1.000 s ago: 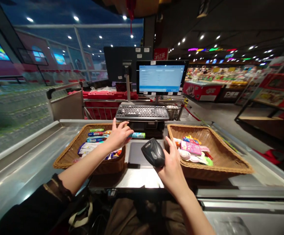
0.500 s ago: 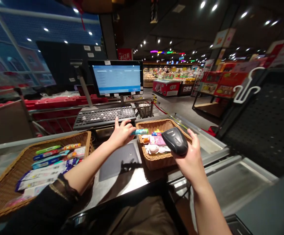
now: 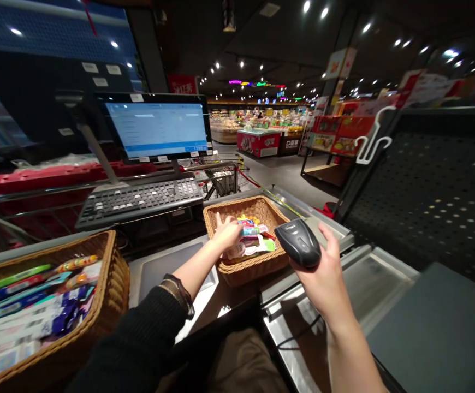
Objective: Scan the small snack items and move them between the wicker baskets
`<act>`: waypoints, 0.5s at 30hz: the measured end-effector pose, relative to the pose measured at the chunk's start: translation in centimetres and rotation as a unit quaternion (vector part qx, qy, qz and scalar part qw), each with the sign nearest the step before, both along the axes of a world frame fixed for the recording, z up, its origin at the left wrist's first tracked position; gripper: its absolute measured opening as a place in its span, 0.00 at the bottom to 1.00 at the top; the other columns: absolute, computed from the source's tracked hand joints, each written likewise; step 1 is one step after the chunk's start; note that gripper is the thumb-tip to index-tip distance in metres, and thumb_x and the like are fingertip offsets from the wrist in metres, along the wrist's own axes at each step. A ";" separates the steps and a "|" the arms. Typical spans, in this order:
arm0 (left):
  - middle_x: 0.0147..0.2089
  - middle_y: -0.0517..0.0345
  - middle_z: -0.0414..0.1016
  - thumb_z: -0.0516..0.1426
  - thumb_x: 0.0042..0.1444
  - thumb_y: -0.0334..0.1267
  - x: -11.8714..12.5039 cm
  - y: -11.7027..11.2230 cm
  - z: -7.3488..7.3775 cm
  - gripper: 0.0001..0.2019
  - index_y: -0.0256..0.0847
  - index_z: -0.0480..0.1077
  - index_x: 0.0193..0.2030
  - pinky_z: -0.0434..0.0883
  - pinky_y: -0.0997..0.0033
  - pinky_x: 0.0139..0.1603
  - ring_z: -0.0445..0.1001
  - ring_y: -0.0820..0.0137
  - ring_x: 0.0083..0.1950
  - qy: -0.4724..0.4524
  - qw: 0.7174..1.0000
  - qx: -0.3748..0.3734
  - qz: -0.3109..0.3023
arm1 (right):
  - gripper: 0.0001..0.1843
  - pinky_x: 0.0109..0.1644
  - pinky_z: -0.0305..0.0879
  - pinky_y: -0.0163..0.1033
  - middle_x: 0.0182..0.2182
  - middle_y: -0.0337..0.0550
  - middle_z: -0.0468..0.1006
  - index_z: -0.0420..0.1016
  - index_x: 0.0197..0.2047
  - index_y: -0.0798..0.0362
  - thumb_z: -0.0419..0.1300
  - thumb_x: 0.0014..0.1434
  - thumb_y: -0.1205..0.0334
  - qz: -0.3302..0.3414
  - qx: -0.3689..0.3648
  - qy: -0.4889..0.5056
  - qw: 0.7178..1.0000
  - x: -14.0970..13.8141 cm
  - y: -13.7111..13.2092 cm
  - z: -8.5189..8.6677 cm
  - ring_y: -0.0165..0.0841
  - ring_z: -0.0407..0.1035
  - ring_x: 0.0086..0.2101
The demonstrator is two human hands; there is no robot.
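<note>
Left hand (image 3: 226, 233): reached into the far wicker basket (image 3: 257, 266), palm down over the goods, fingertips at a teal packet (image 3: 249, 231); I could not tell whether I gripped it or had let go
Right hand (image 3: 325, 273): clenched around the black scanner (image 3: 298, 243), which I held up just right of the far wicker basket and clear of the steel counter (image 3: 368, 284)
Teal packet: lay on top of the heap in the far wicker basket, among pink and green packets, touching my left fingertips
Far wicker basket: stood on the steel counter, right of the dark scan plate (image 3: 167, 265)
Near basket (image 3: 112, 284): at my left, well apart from both hands, full of long packets (image 3: 24, 305) lying side by side
Keyboard (image 3: 139, 199): behind the dark scan plate, under the lit screen (image 3: 158, 128)
Sleeve (image 3: 151, 322): dark, down to the left wrist; my right forearm was bare
</note>
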State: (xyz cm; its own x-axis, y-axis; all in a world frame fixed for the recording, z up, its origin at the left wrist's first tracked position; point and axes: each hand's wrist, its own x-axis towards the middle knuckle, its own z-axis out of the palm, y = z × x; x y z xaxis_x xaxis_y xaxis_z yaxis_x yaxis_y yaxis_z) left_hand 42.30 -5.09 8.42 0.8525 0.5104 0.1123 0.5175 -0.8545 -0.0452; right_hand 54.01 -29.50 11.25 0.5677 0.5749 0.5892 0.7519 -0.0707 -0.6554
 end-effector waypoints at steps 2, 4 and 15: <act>0.53 0.43 0.77 0.55 0.62 0.34 0.0 -0.2 -0.4 0.10 0.41 0.77 0.45 0.44 0.20 0.67 0.63 0.49 0.64 0.018 1.000 0.002 0.002 | 0.18 0.73 0.49 0.58 0.67 0.57 0.56 0.77 0.49 0.54 0.62 0.56 0.58 -0.001 -0.005 0.000 1.000 0.0 0.0 -0.2 0.50 0.51 0.69; 0.53 0.42 0.77 0.55 0.62 0.33 0.0 -0.3 -0.6 0.10 0.40 0.77 0.44 0.44 0.21 0.67 0.63 0.48 0.65 0.034 0.999 0.010 0.002 | 0.18 0.73 0.50 0.56 0.67 0.58 0.56 0.76 0.49 0.55 0.61 0.56 0.58 -0.003 -0.011 0.004 1.000 0.0 0.0 -0.4 0.50 0.52 0.69; 0.51 0.41 0.78 0.55 0.61 0.31 0.1 -0.3 -0.6 0.10 0.39 0.79 0.42 0.45 0.22 0.68 0.65 0.48 0.62 0.046 0.999 0.000 0.028 | 0.17 0.73 0.49 0.59 0.67 0.60 0.55 0.78 0.46 0.56 0.61 0.55 0.58 0.003 -0.025 0.008 1.000 -0.2 0.6 -0.5 0.52 0.50 0.69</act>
State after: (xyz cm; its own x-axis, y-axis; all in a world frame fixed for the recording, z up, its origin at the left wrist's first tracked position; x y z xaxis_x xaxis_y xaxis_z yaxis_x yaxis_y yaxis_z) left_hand 42.44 -5.38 7.79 0.8294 0.5575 0.0347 0.5581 -0.8244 -0.0945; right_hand 53.82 -28.86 10.73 0.5727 0.6074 0.5505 0.7421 -0.0988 -0.6630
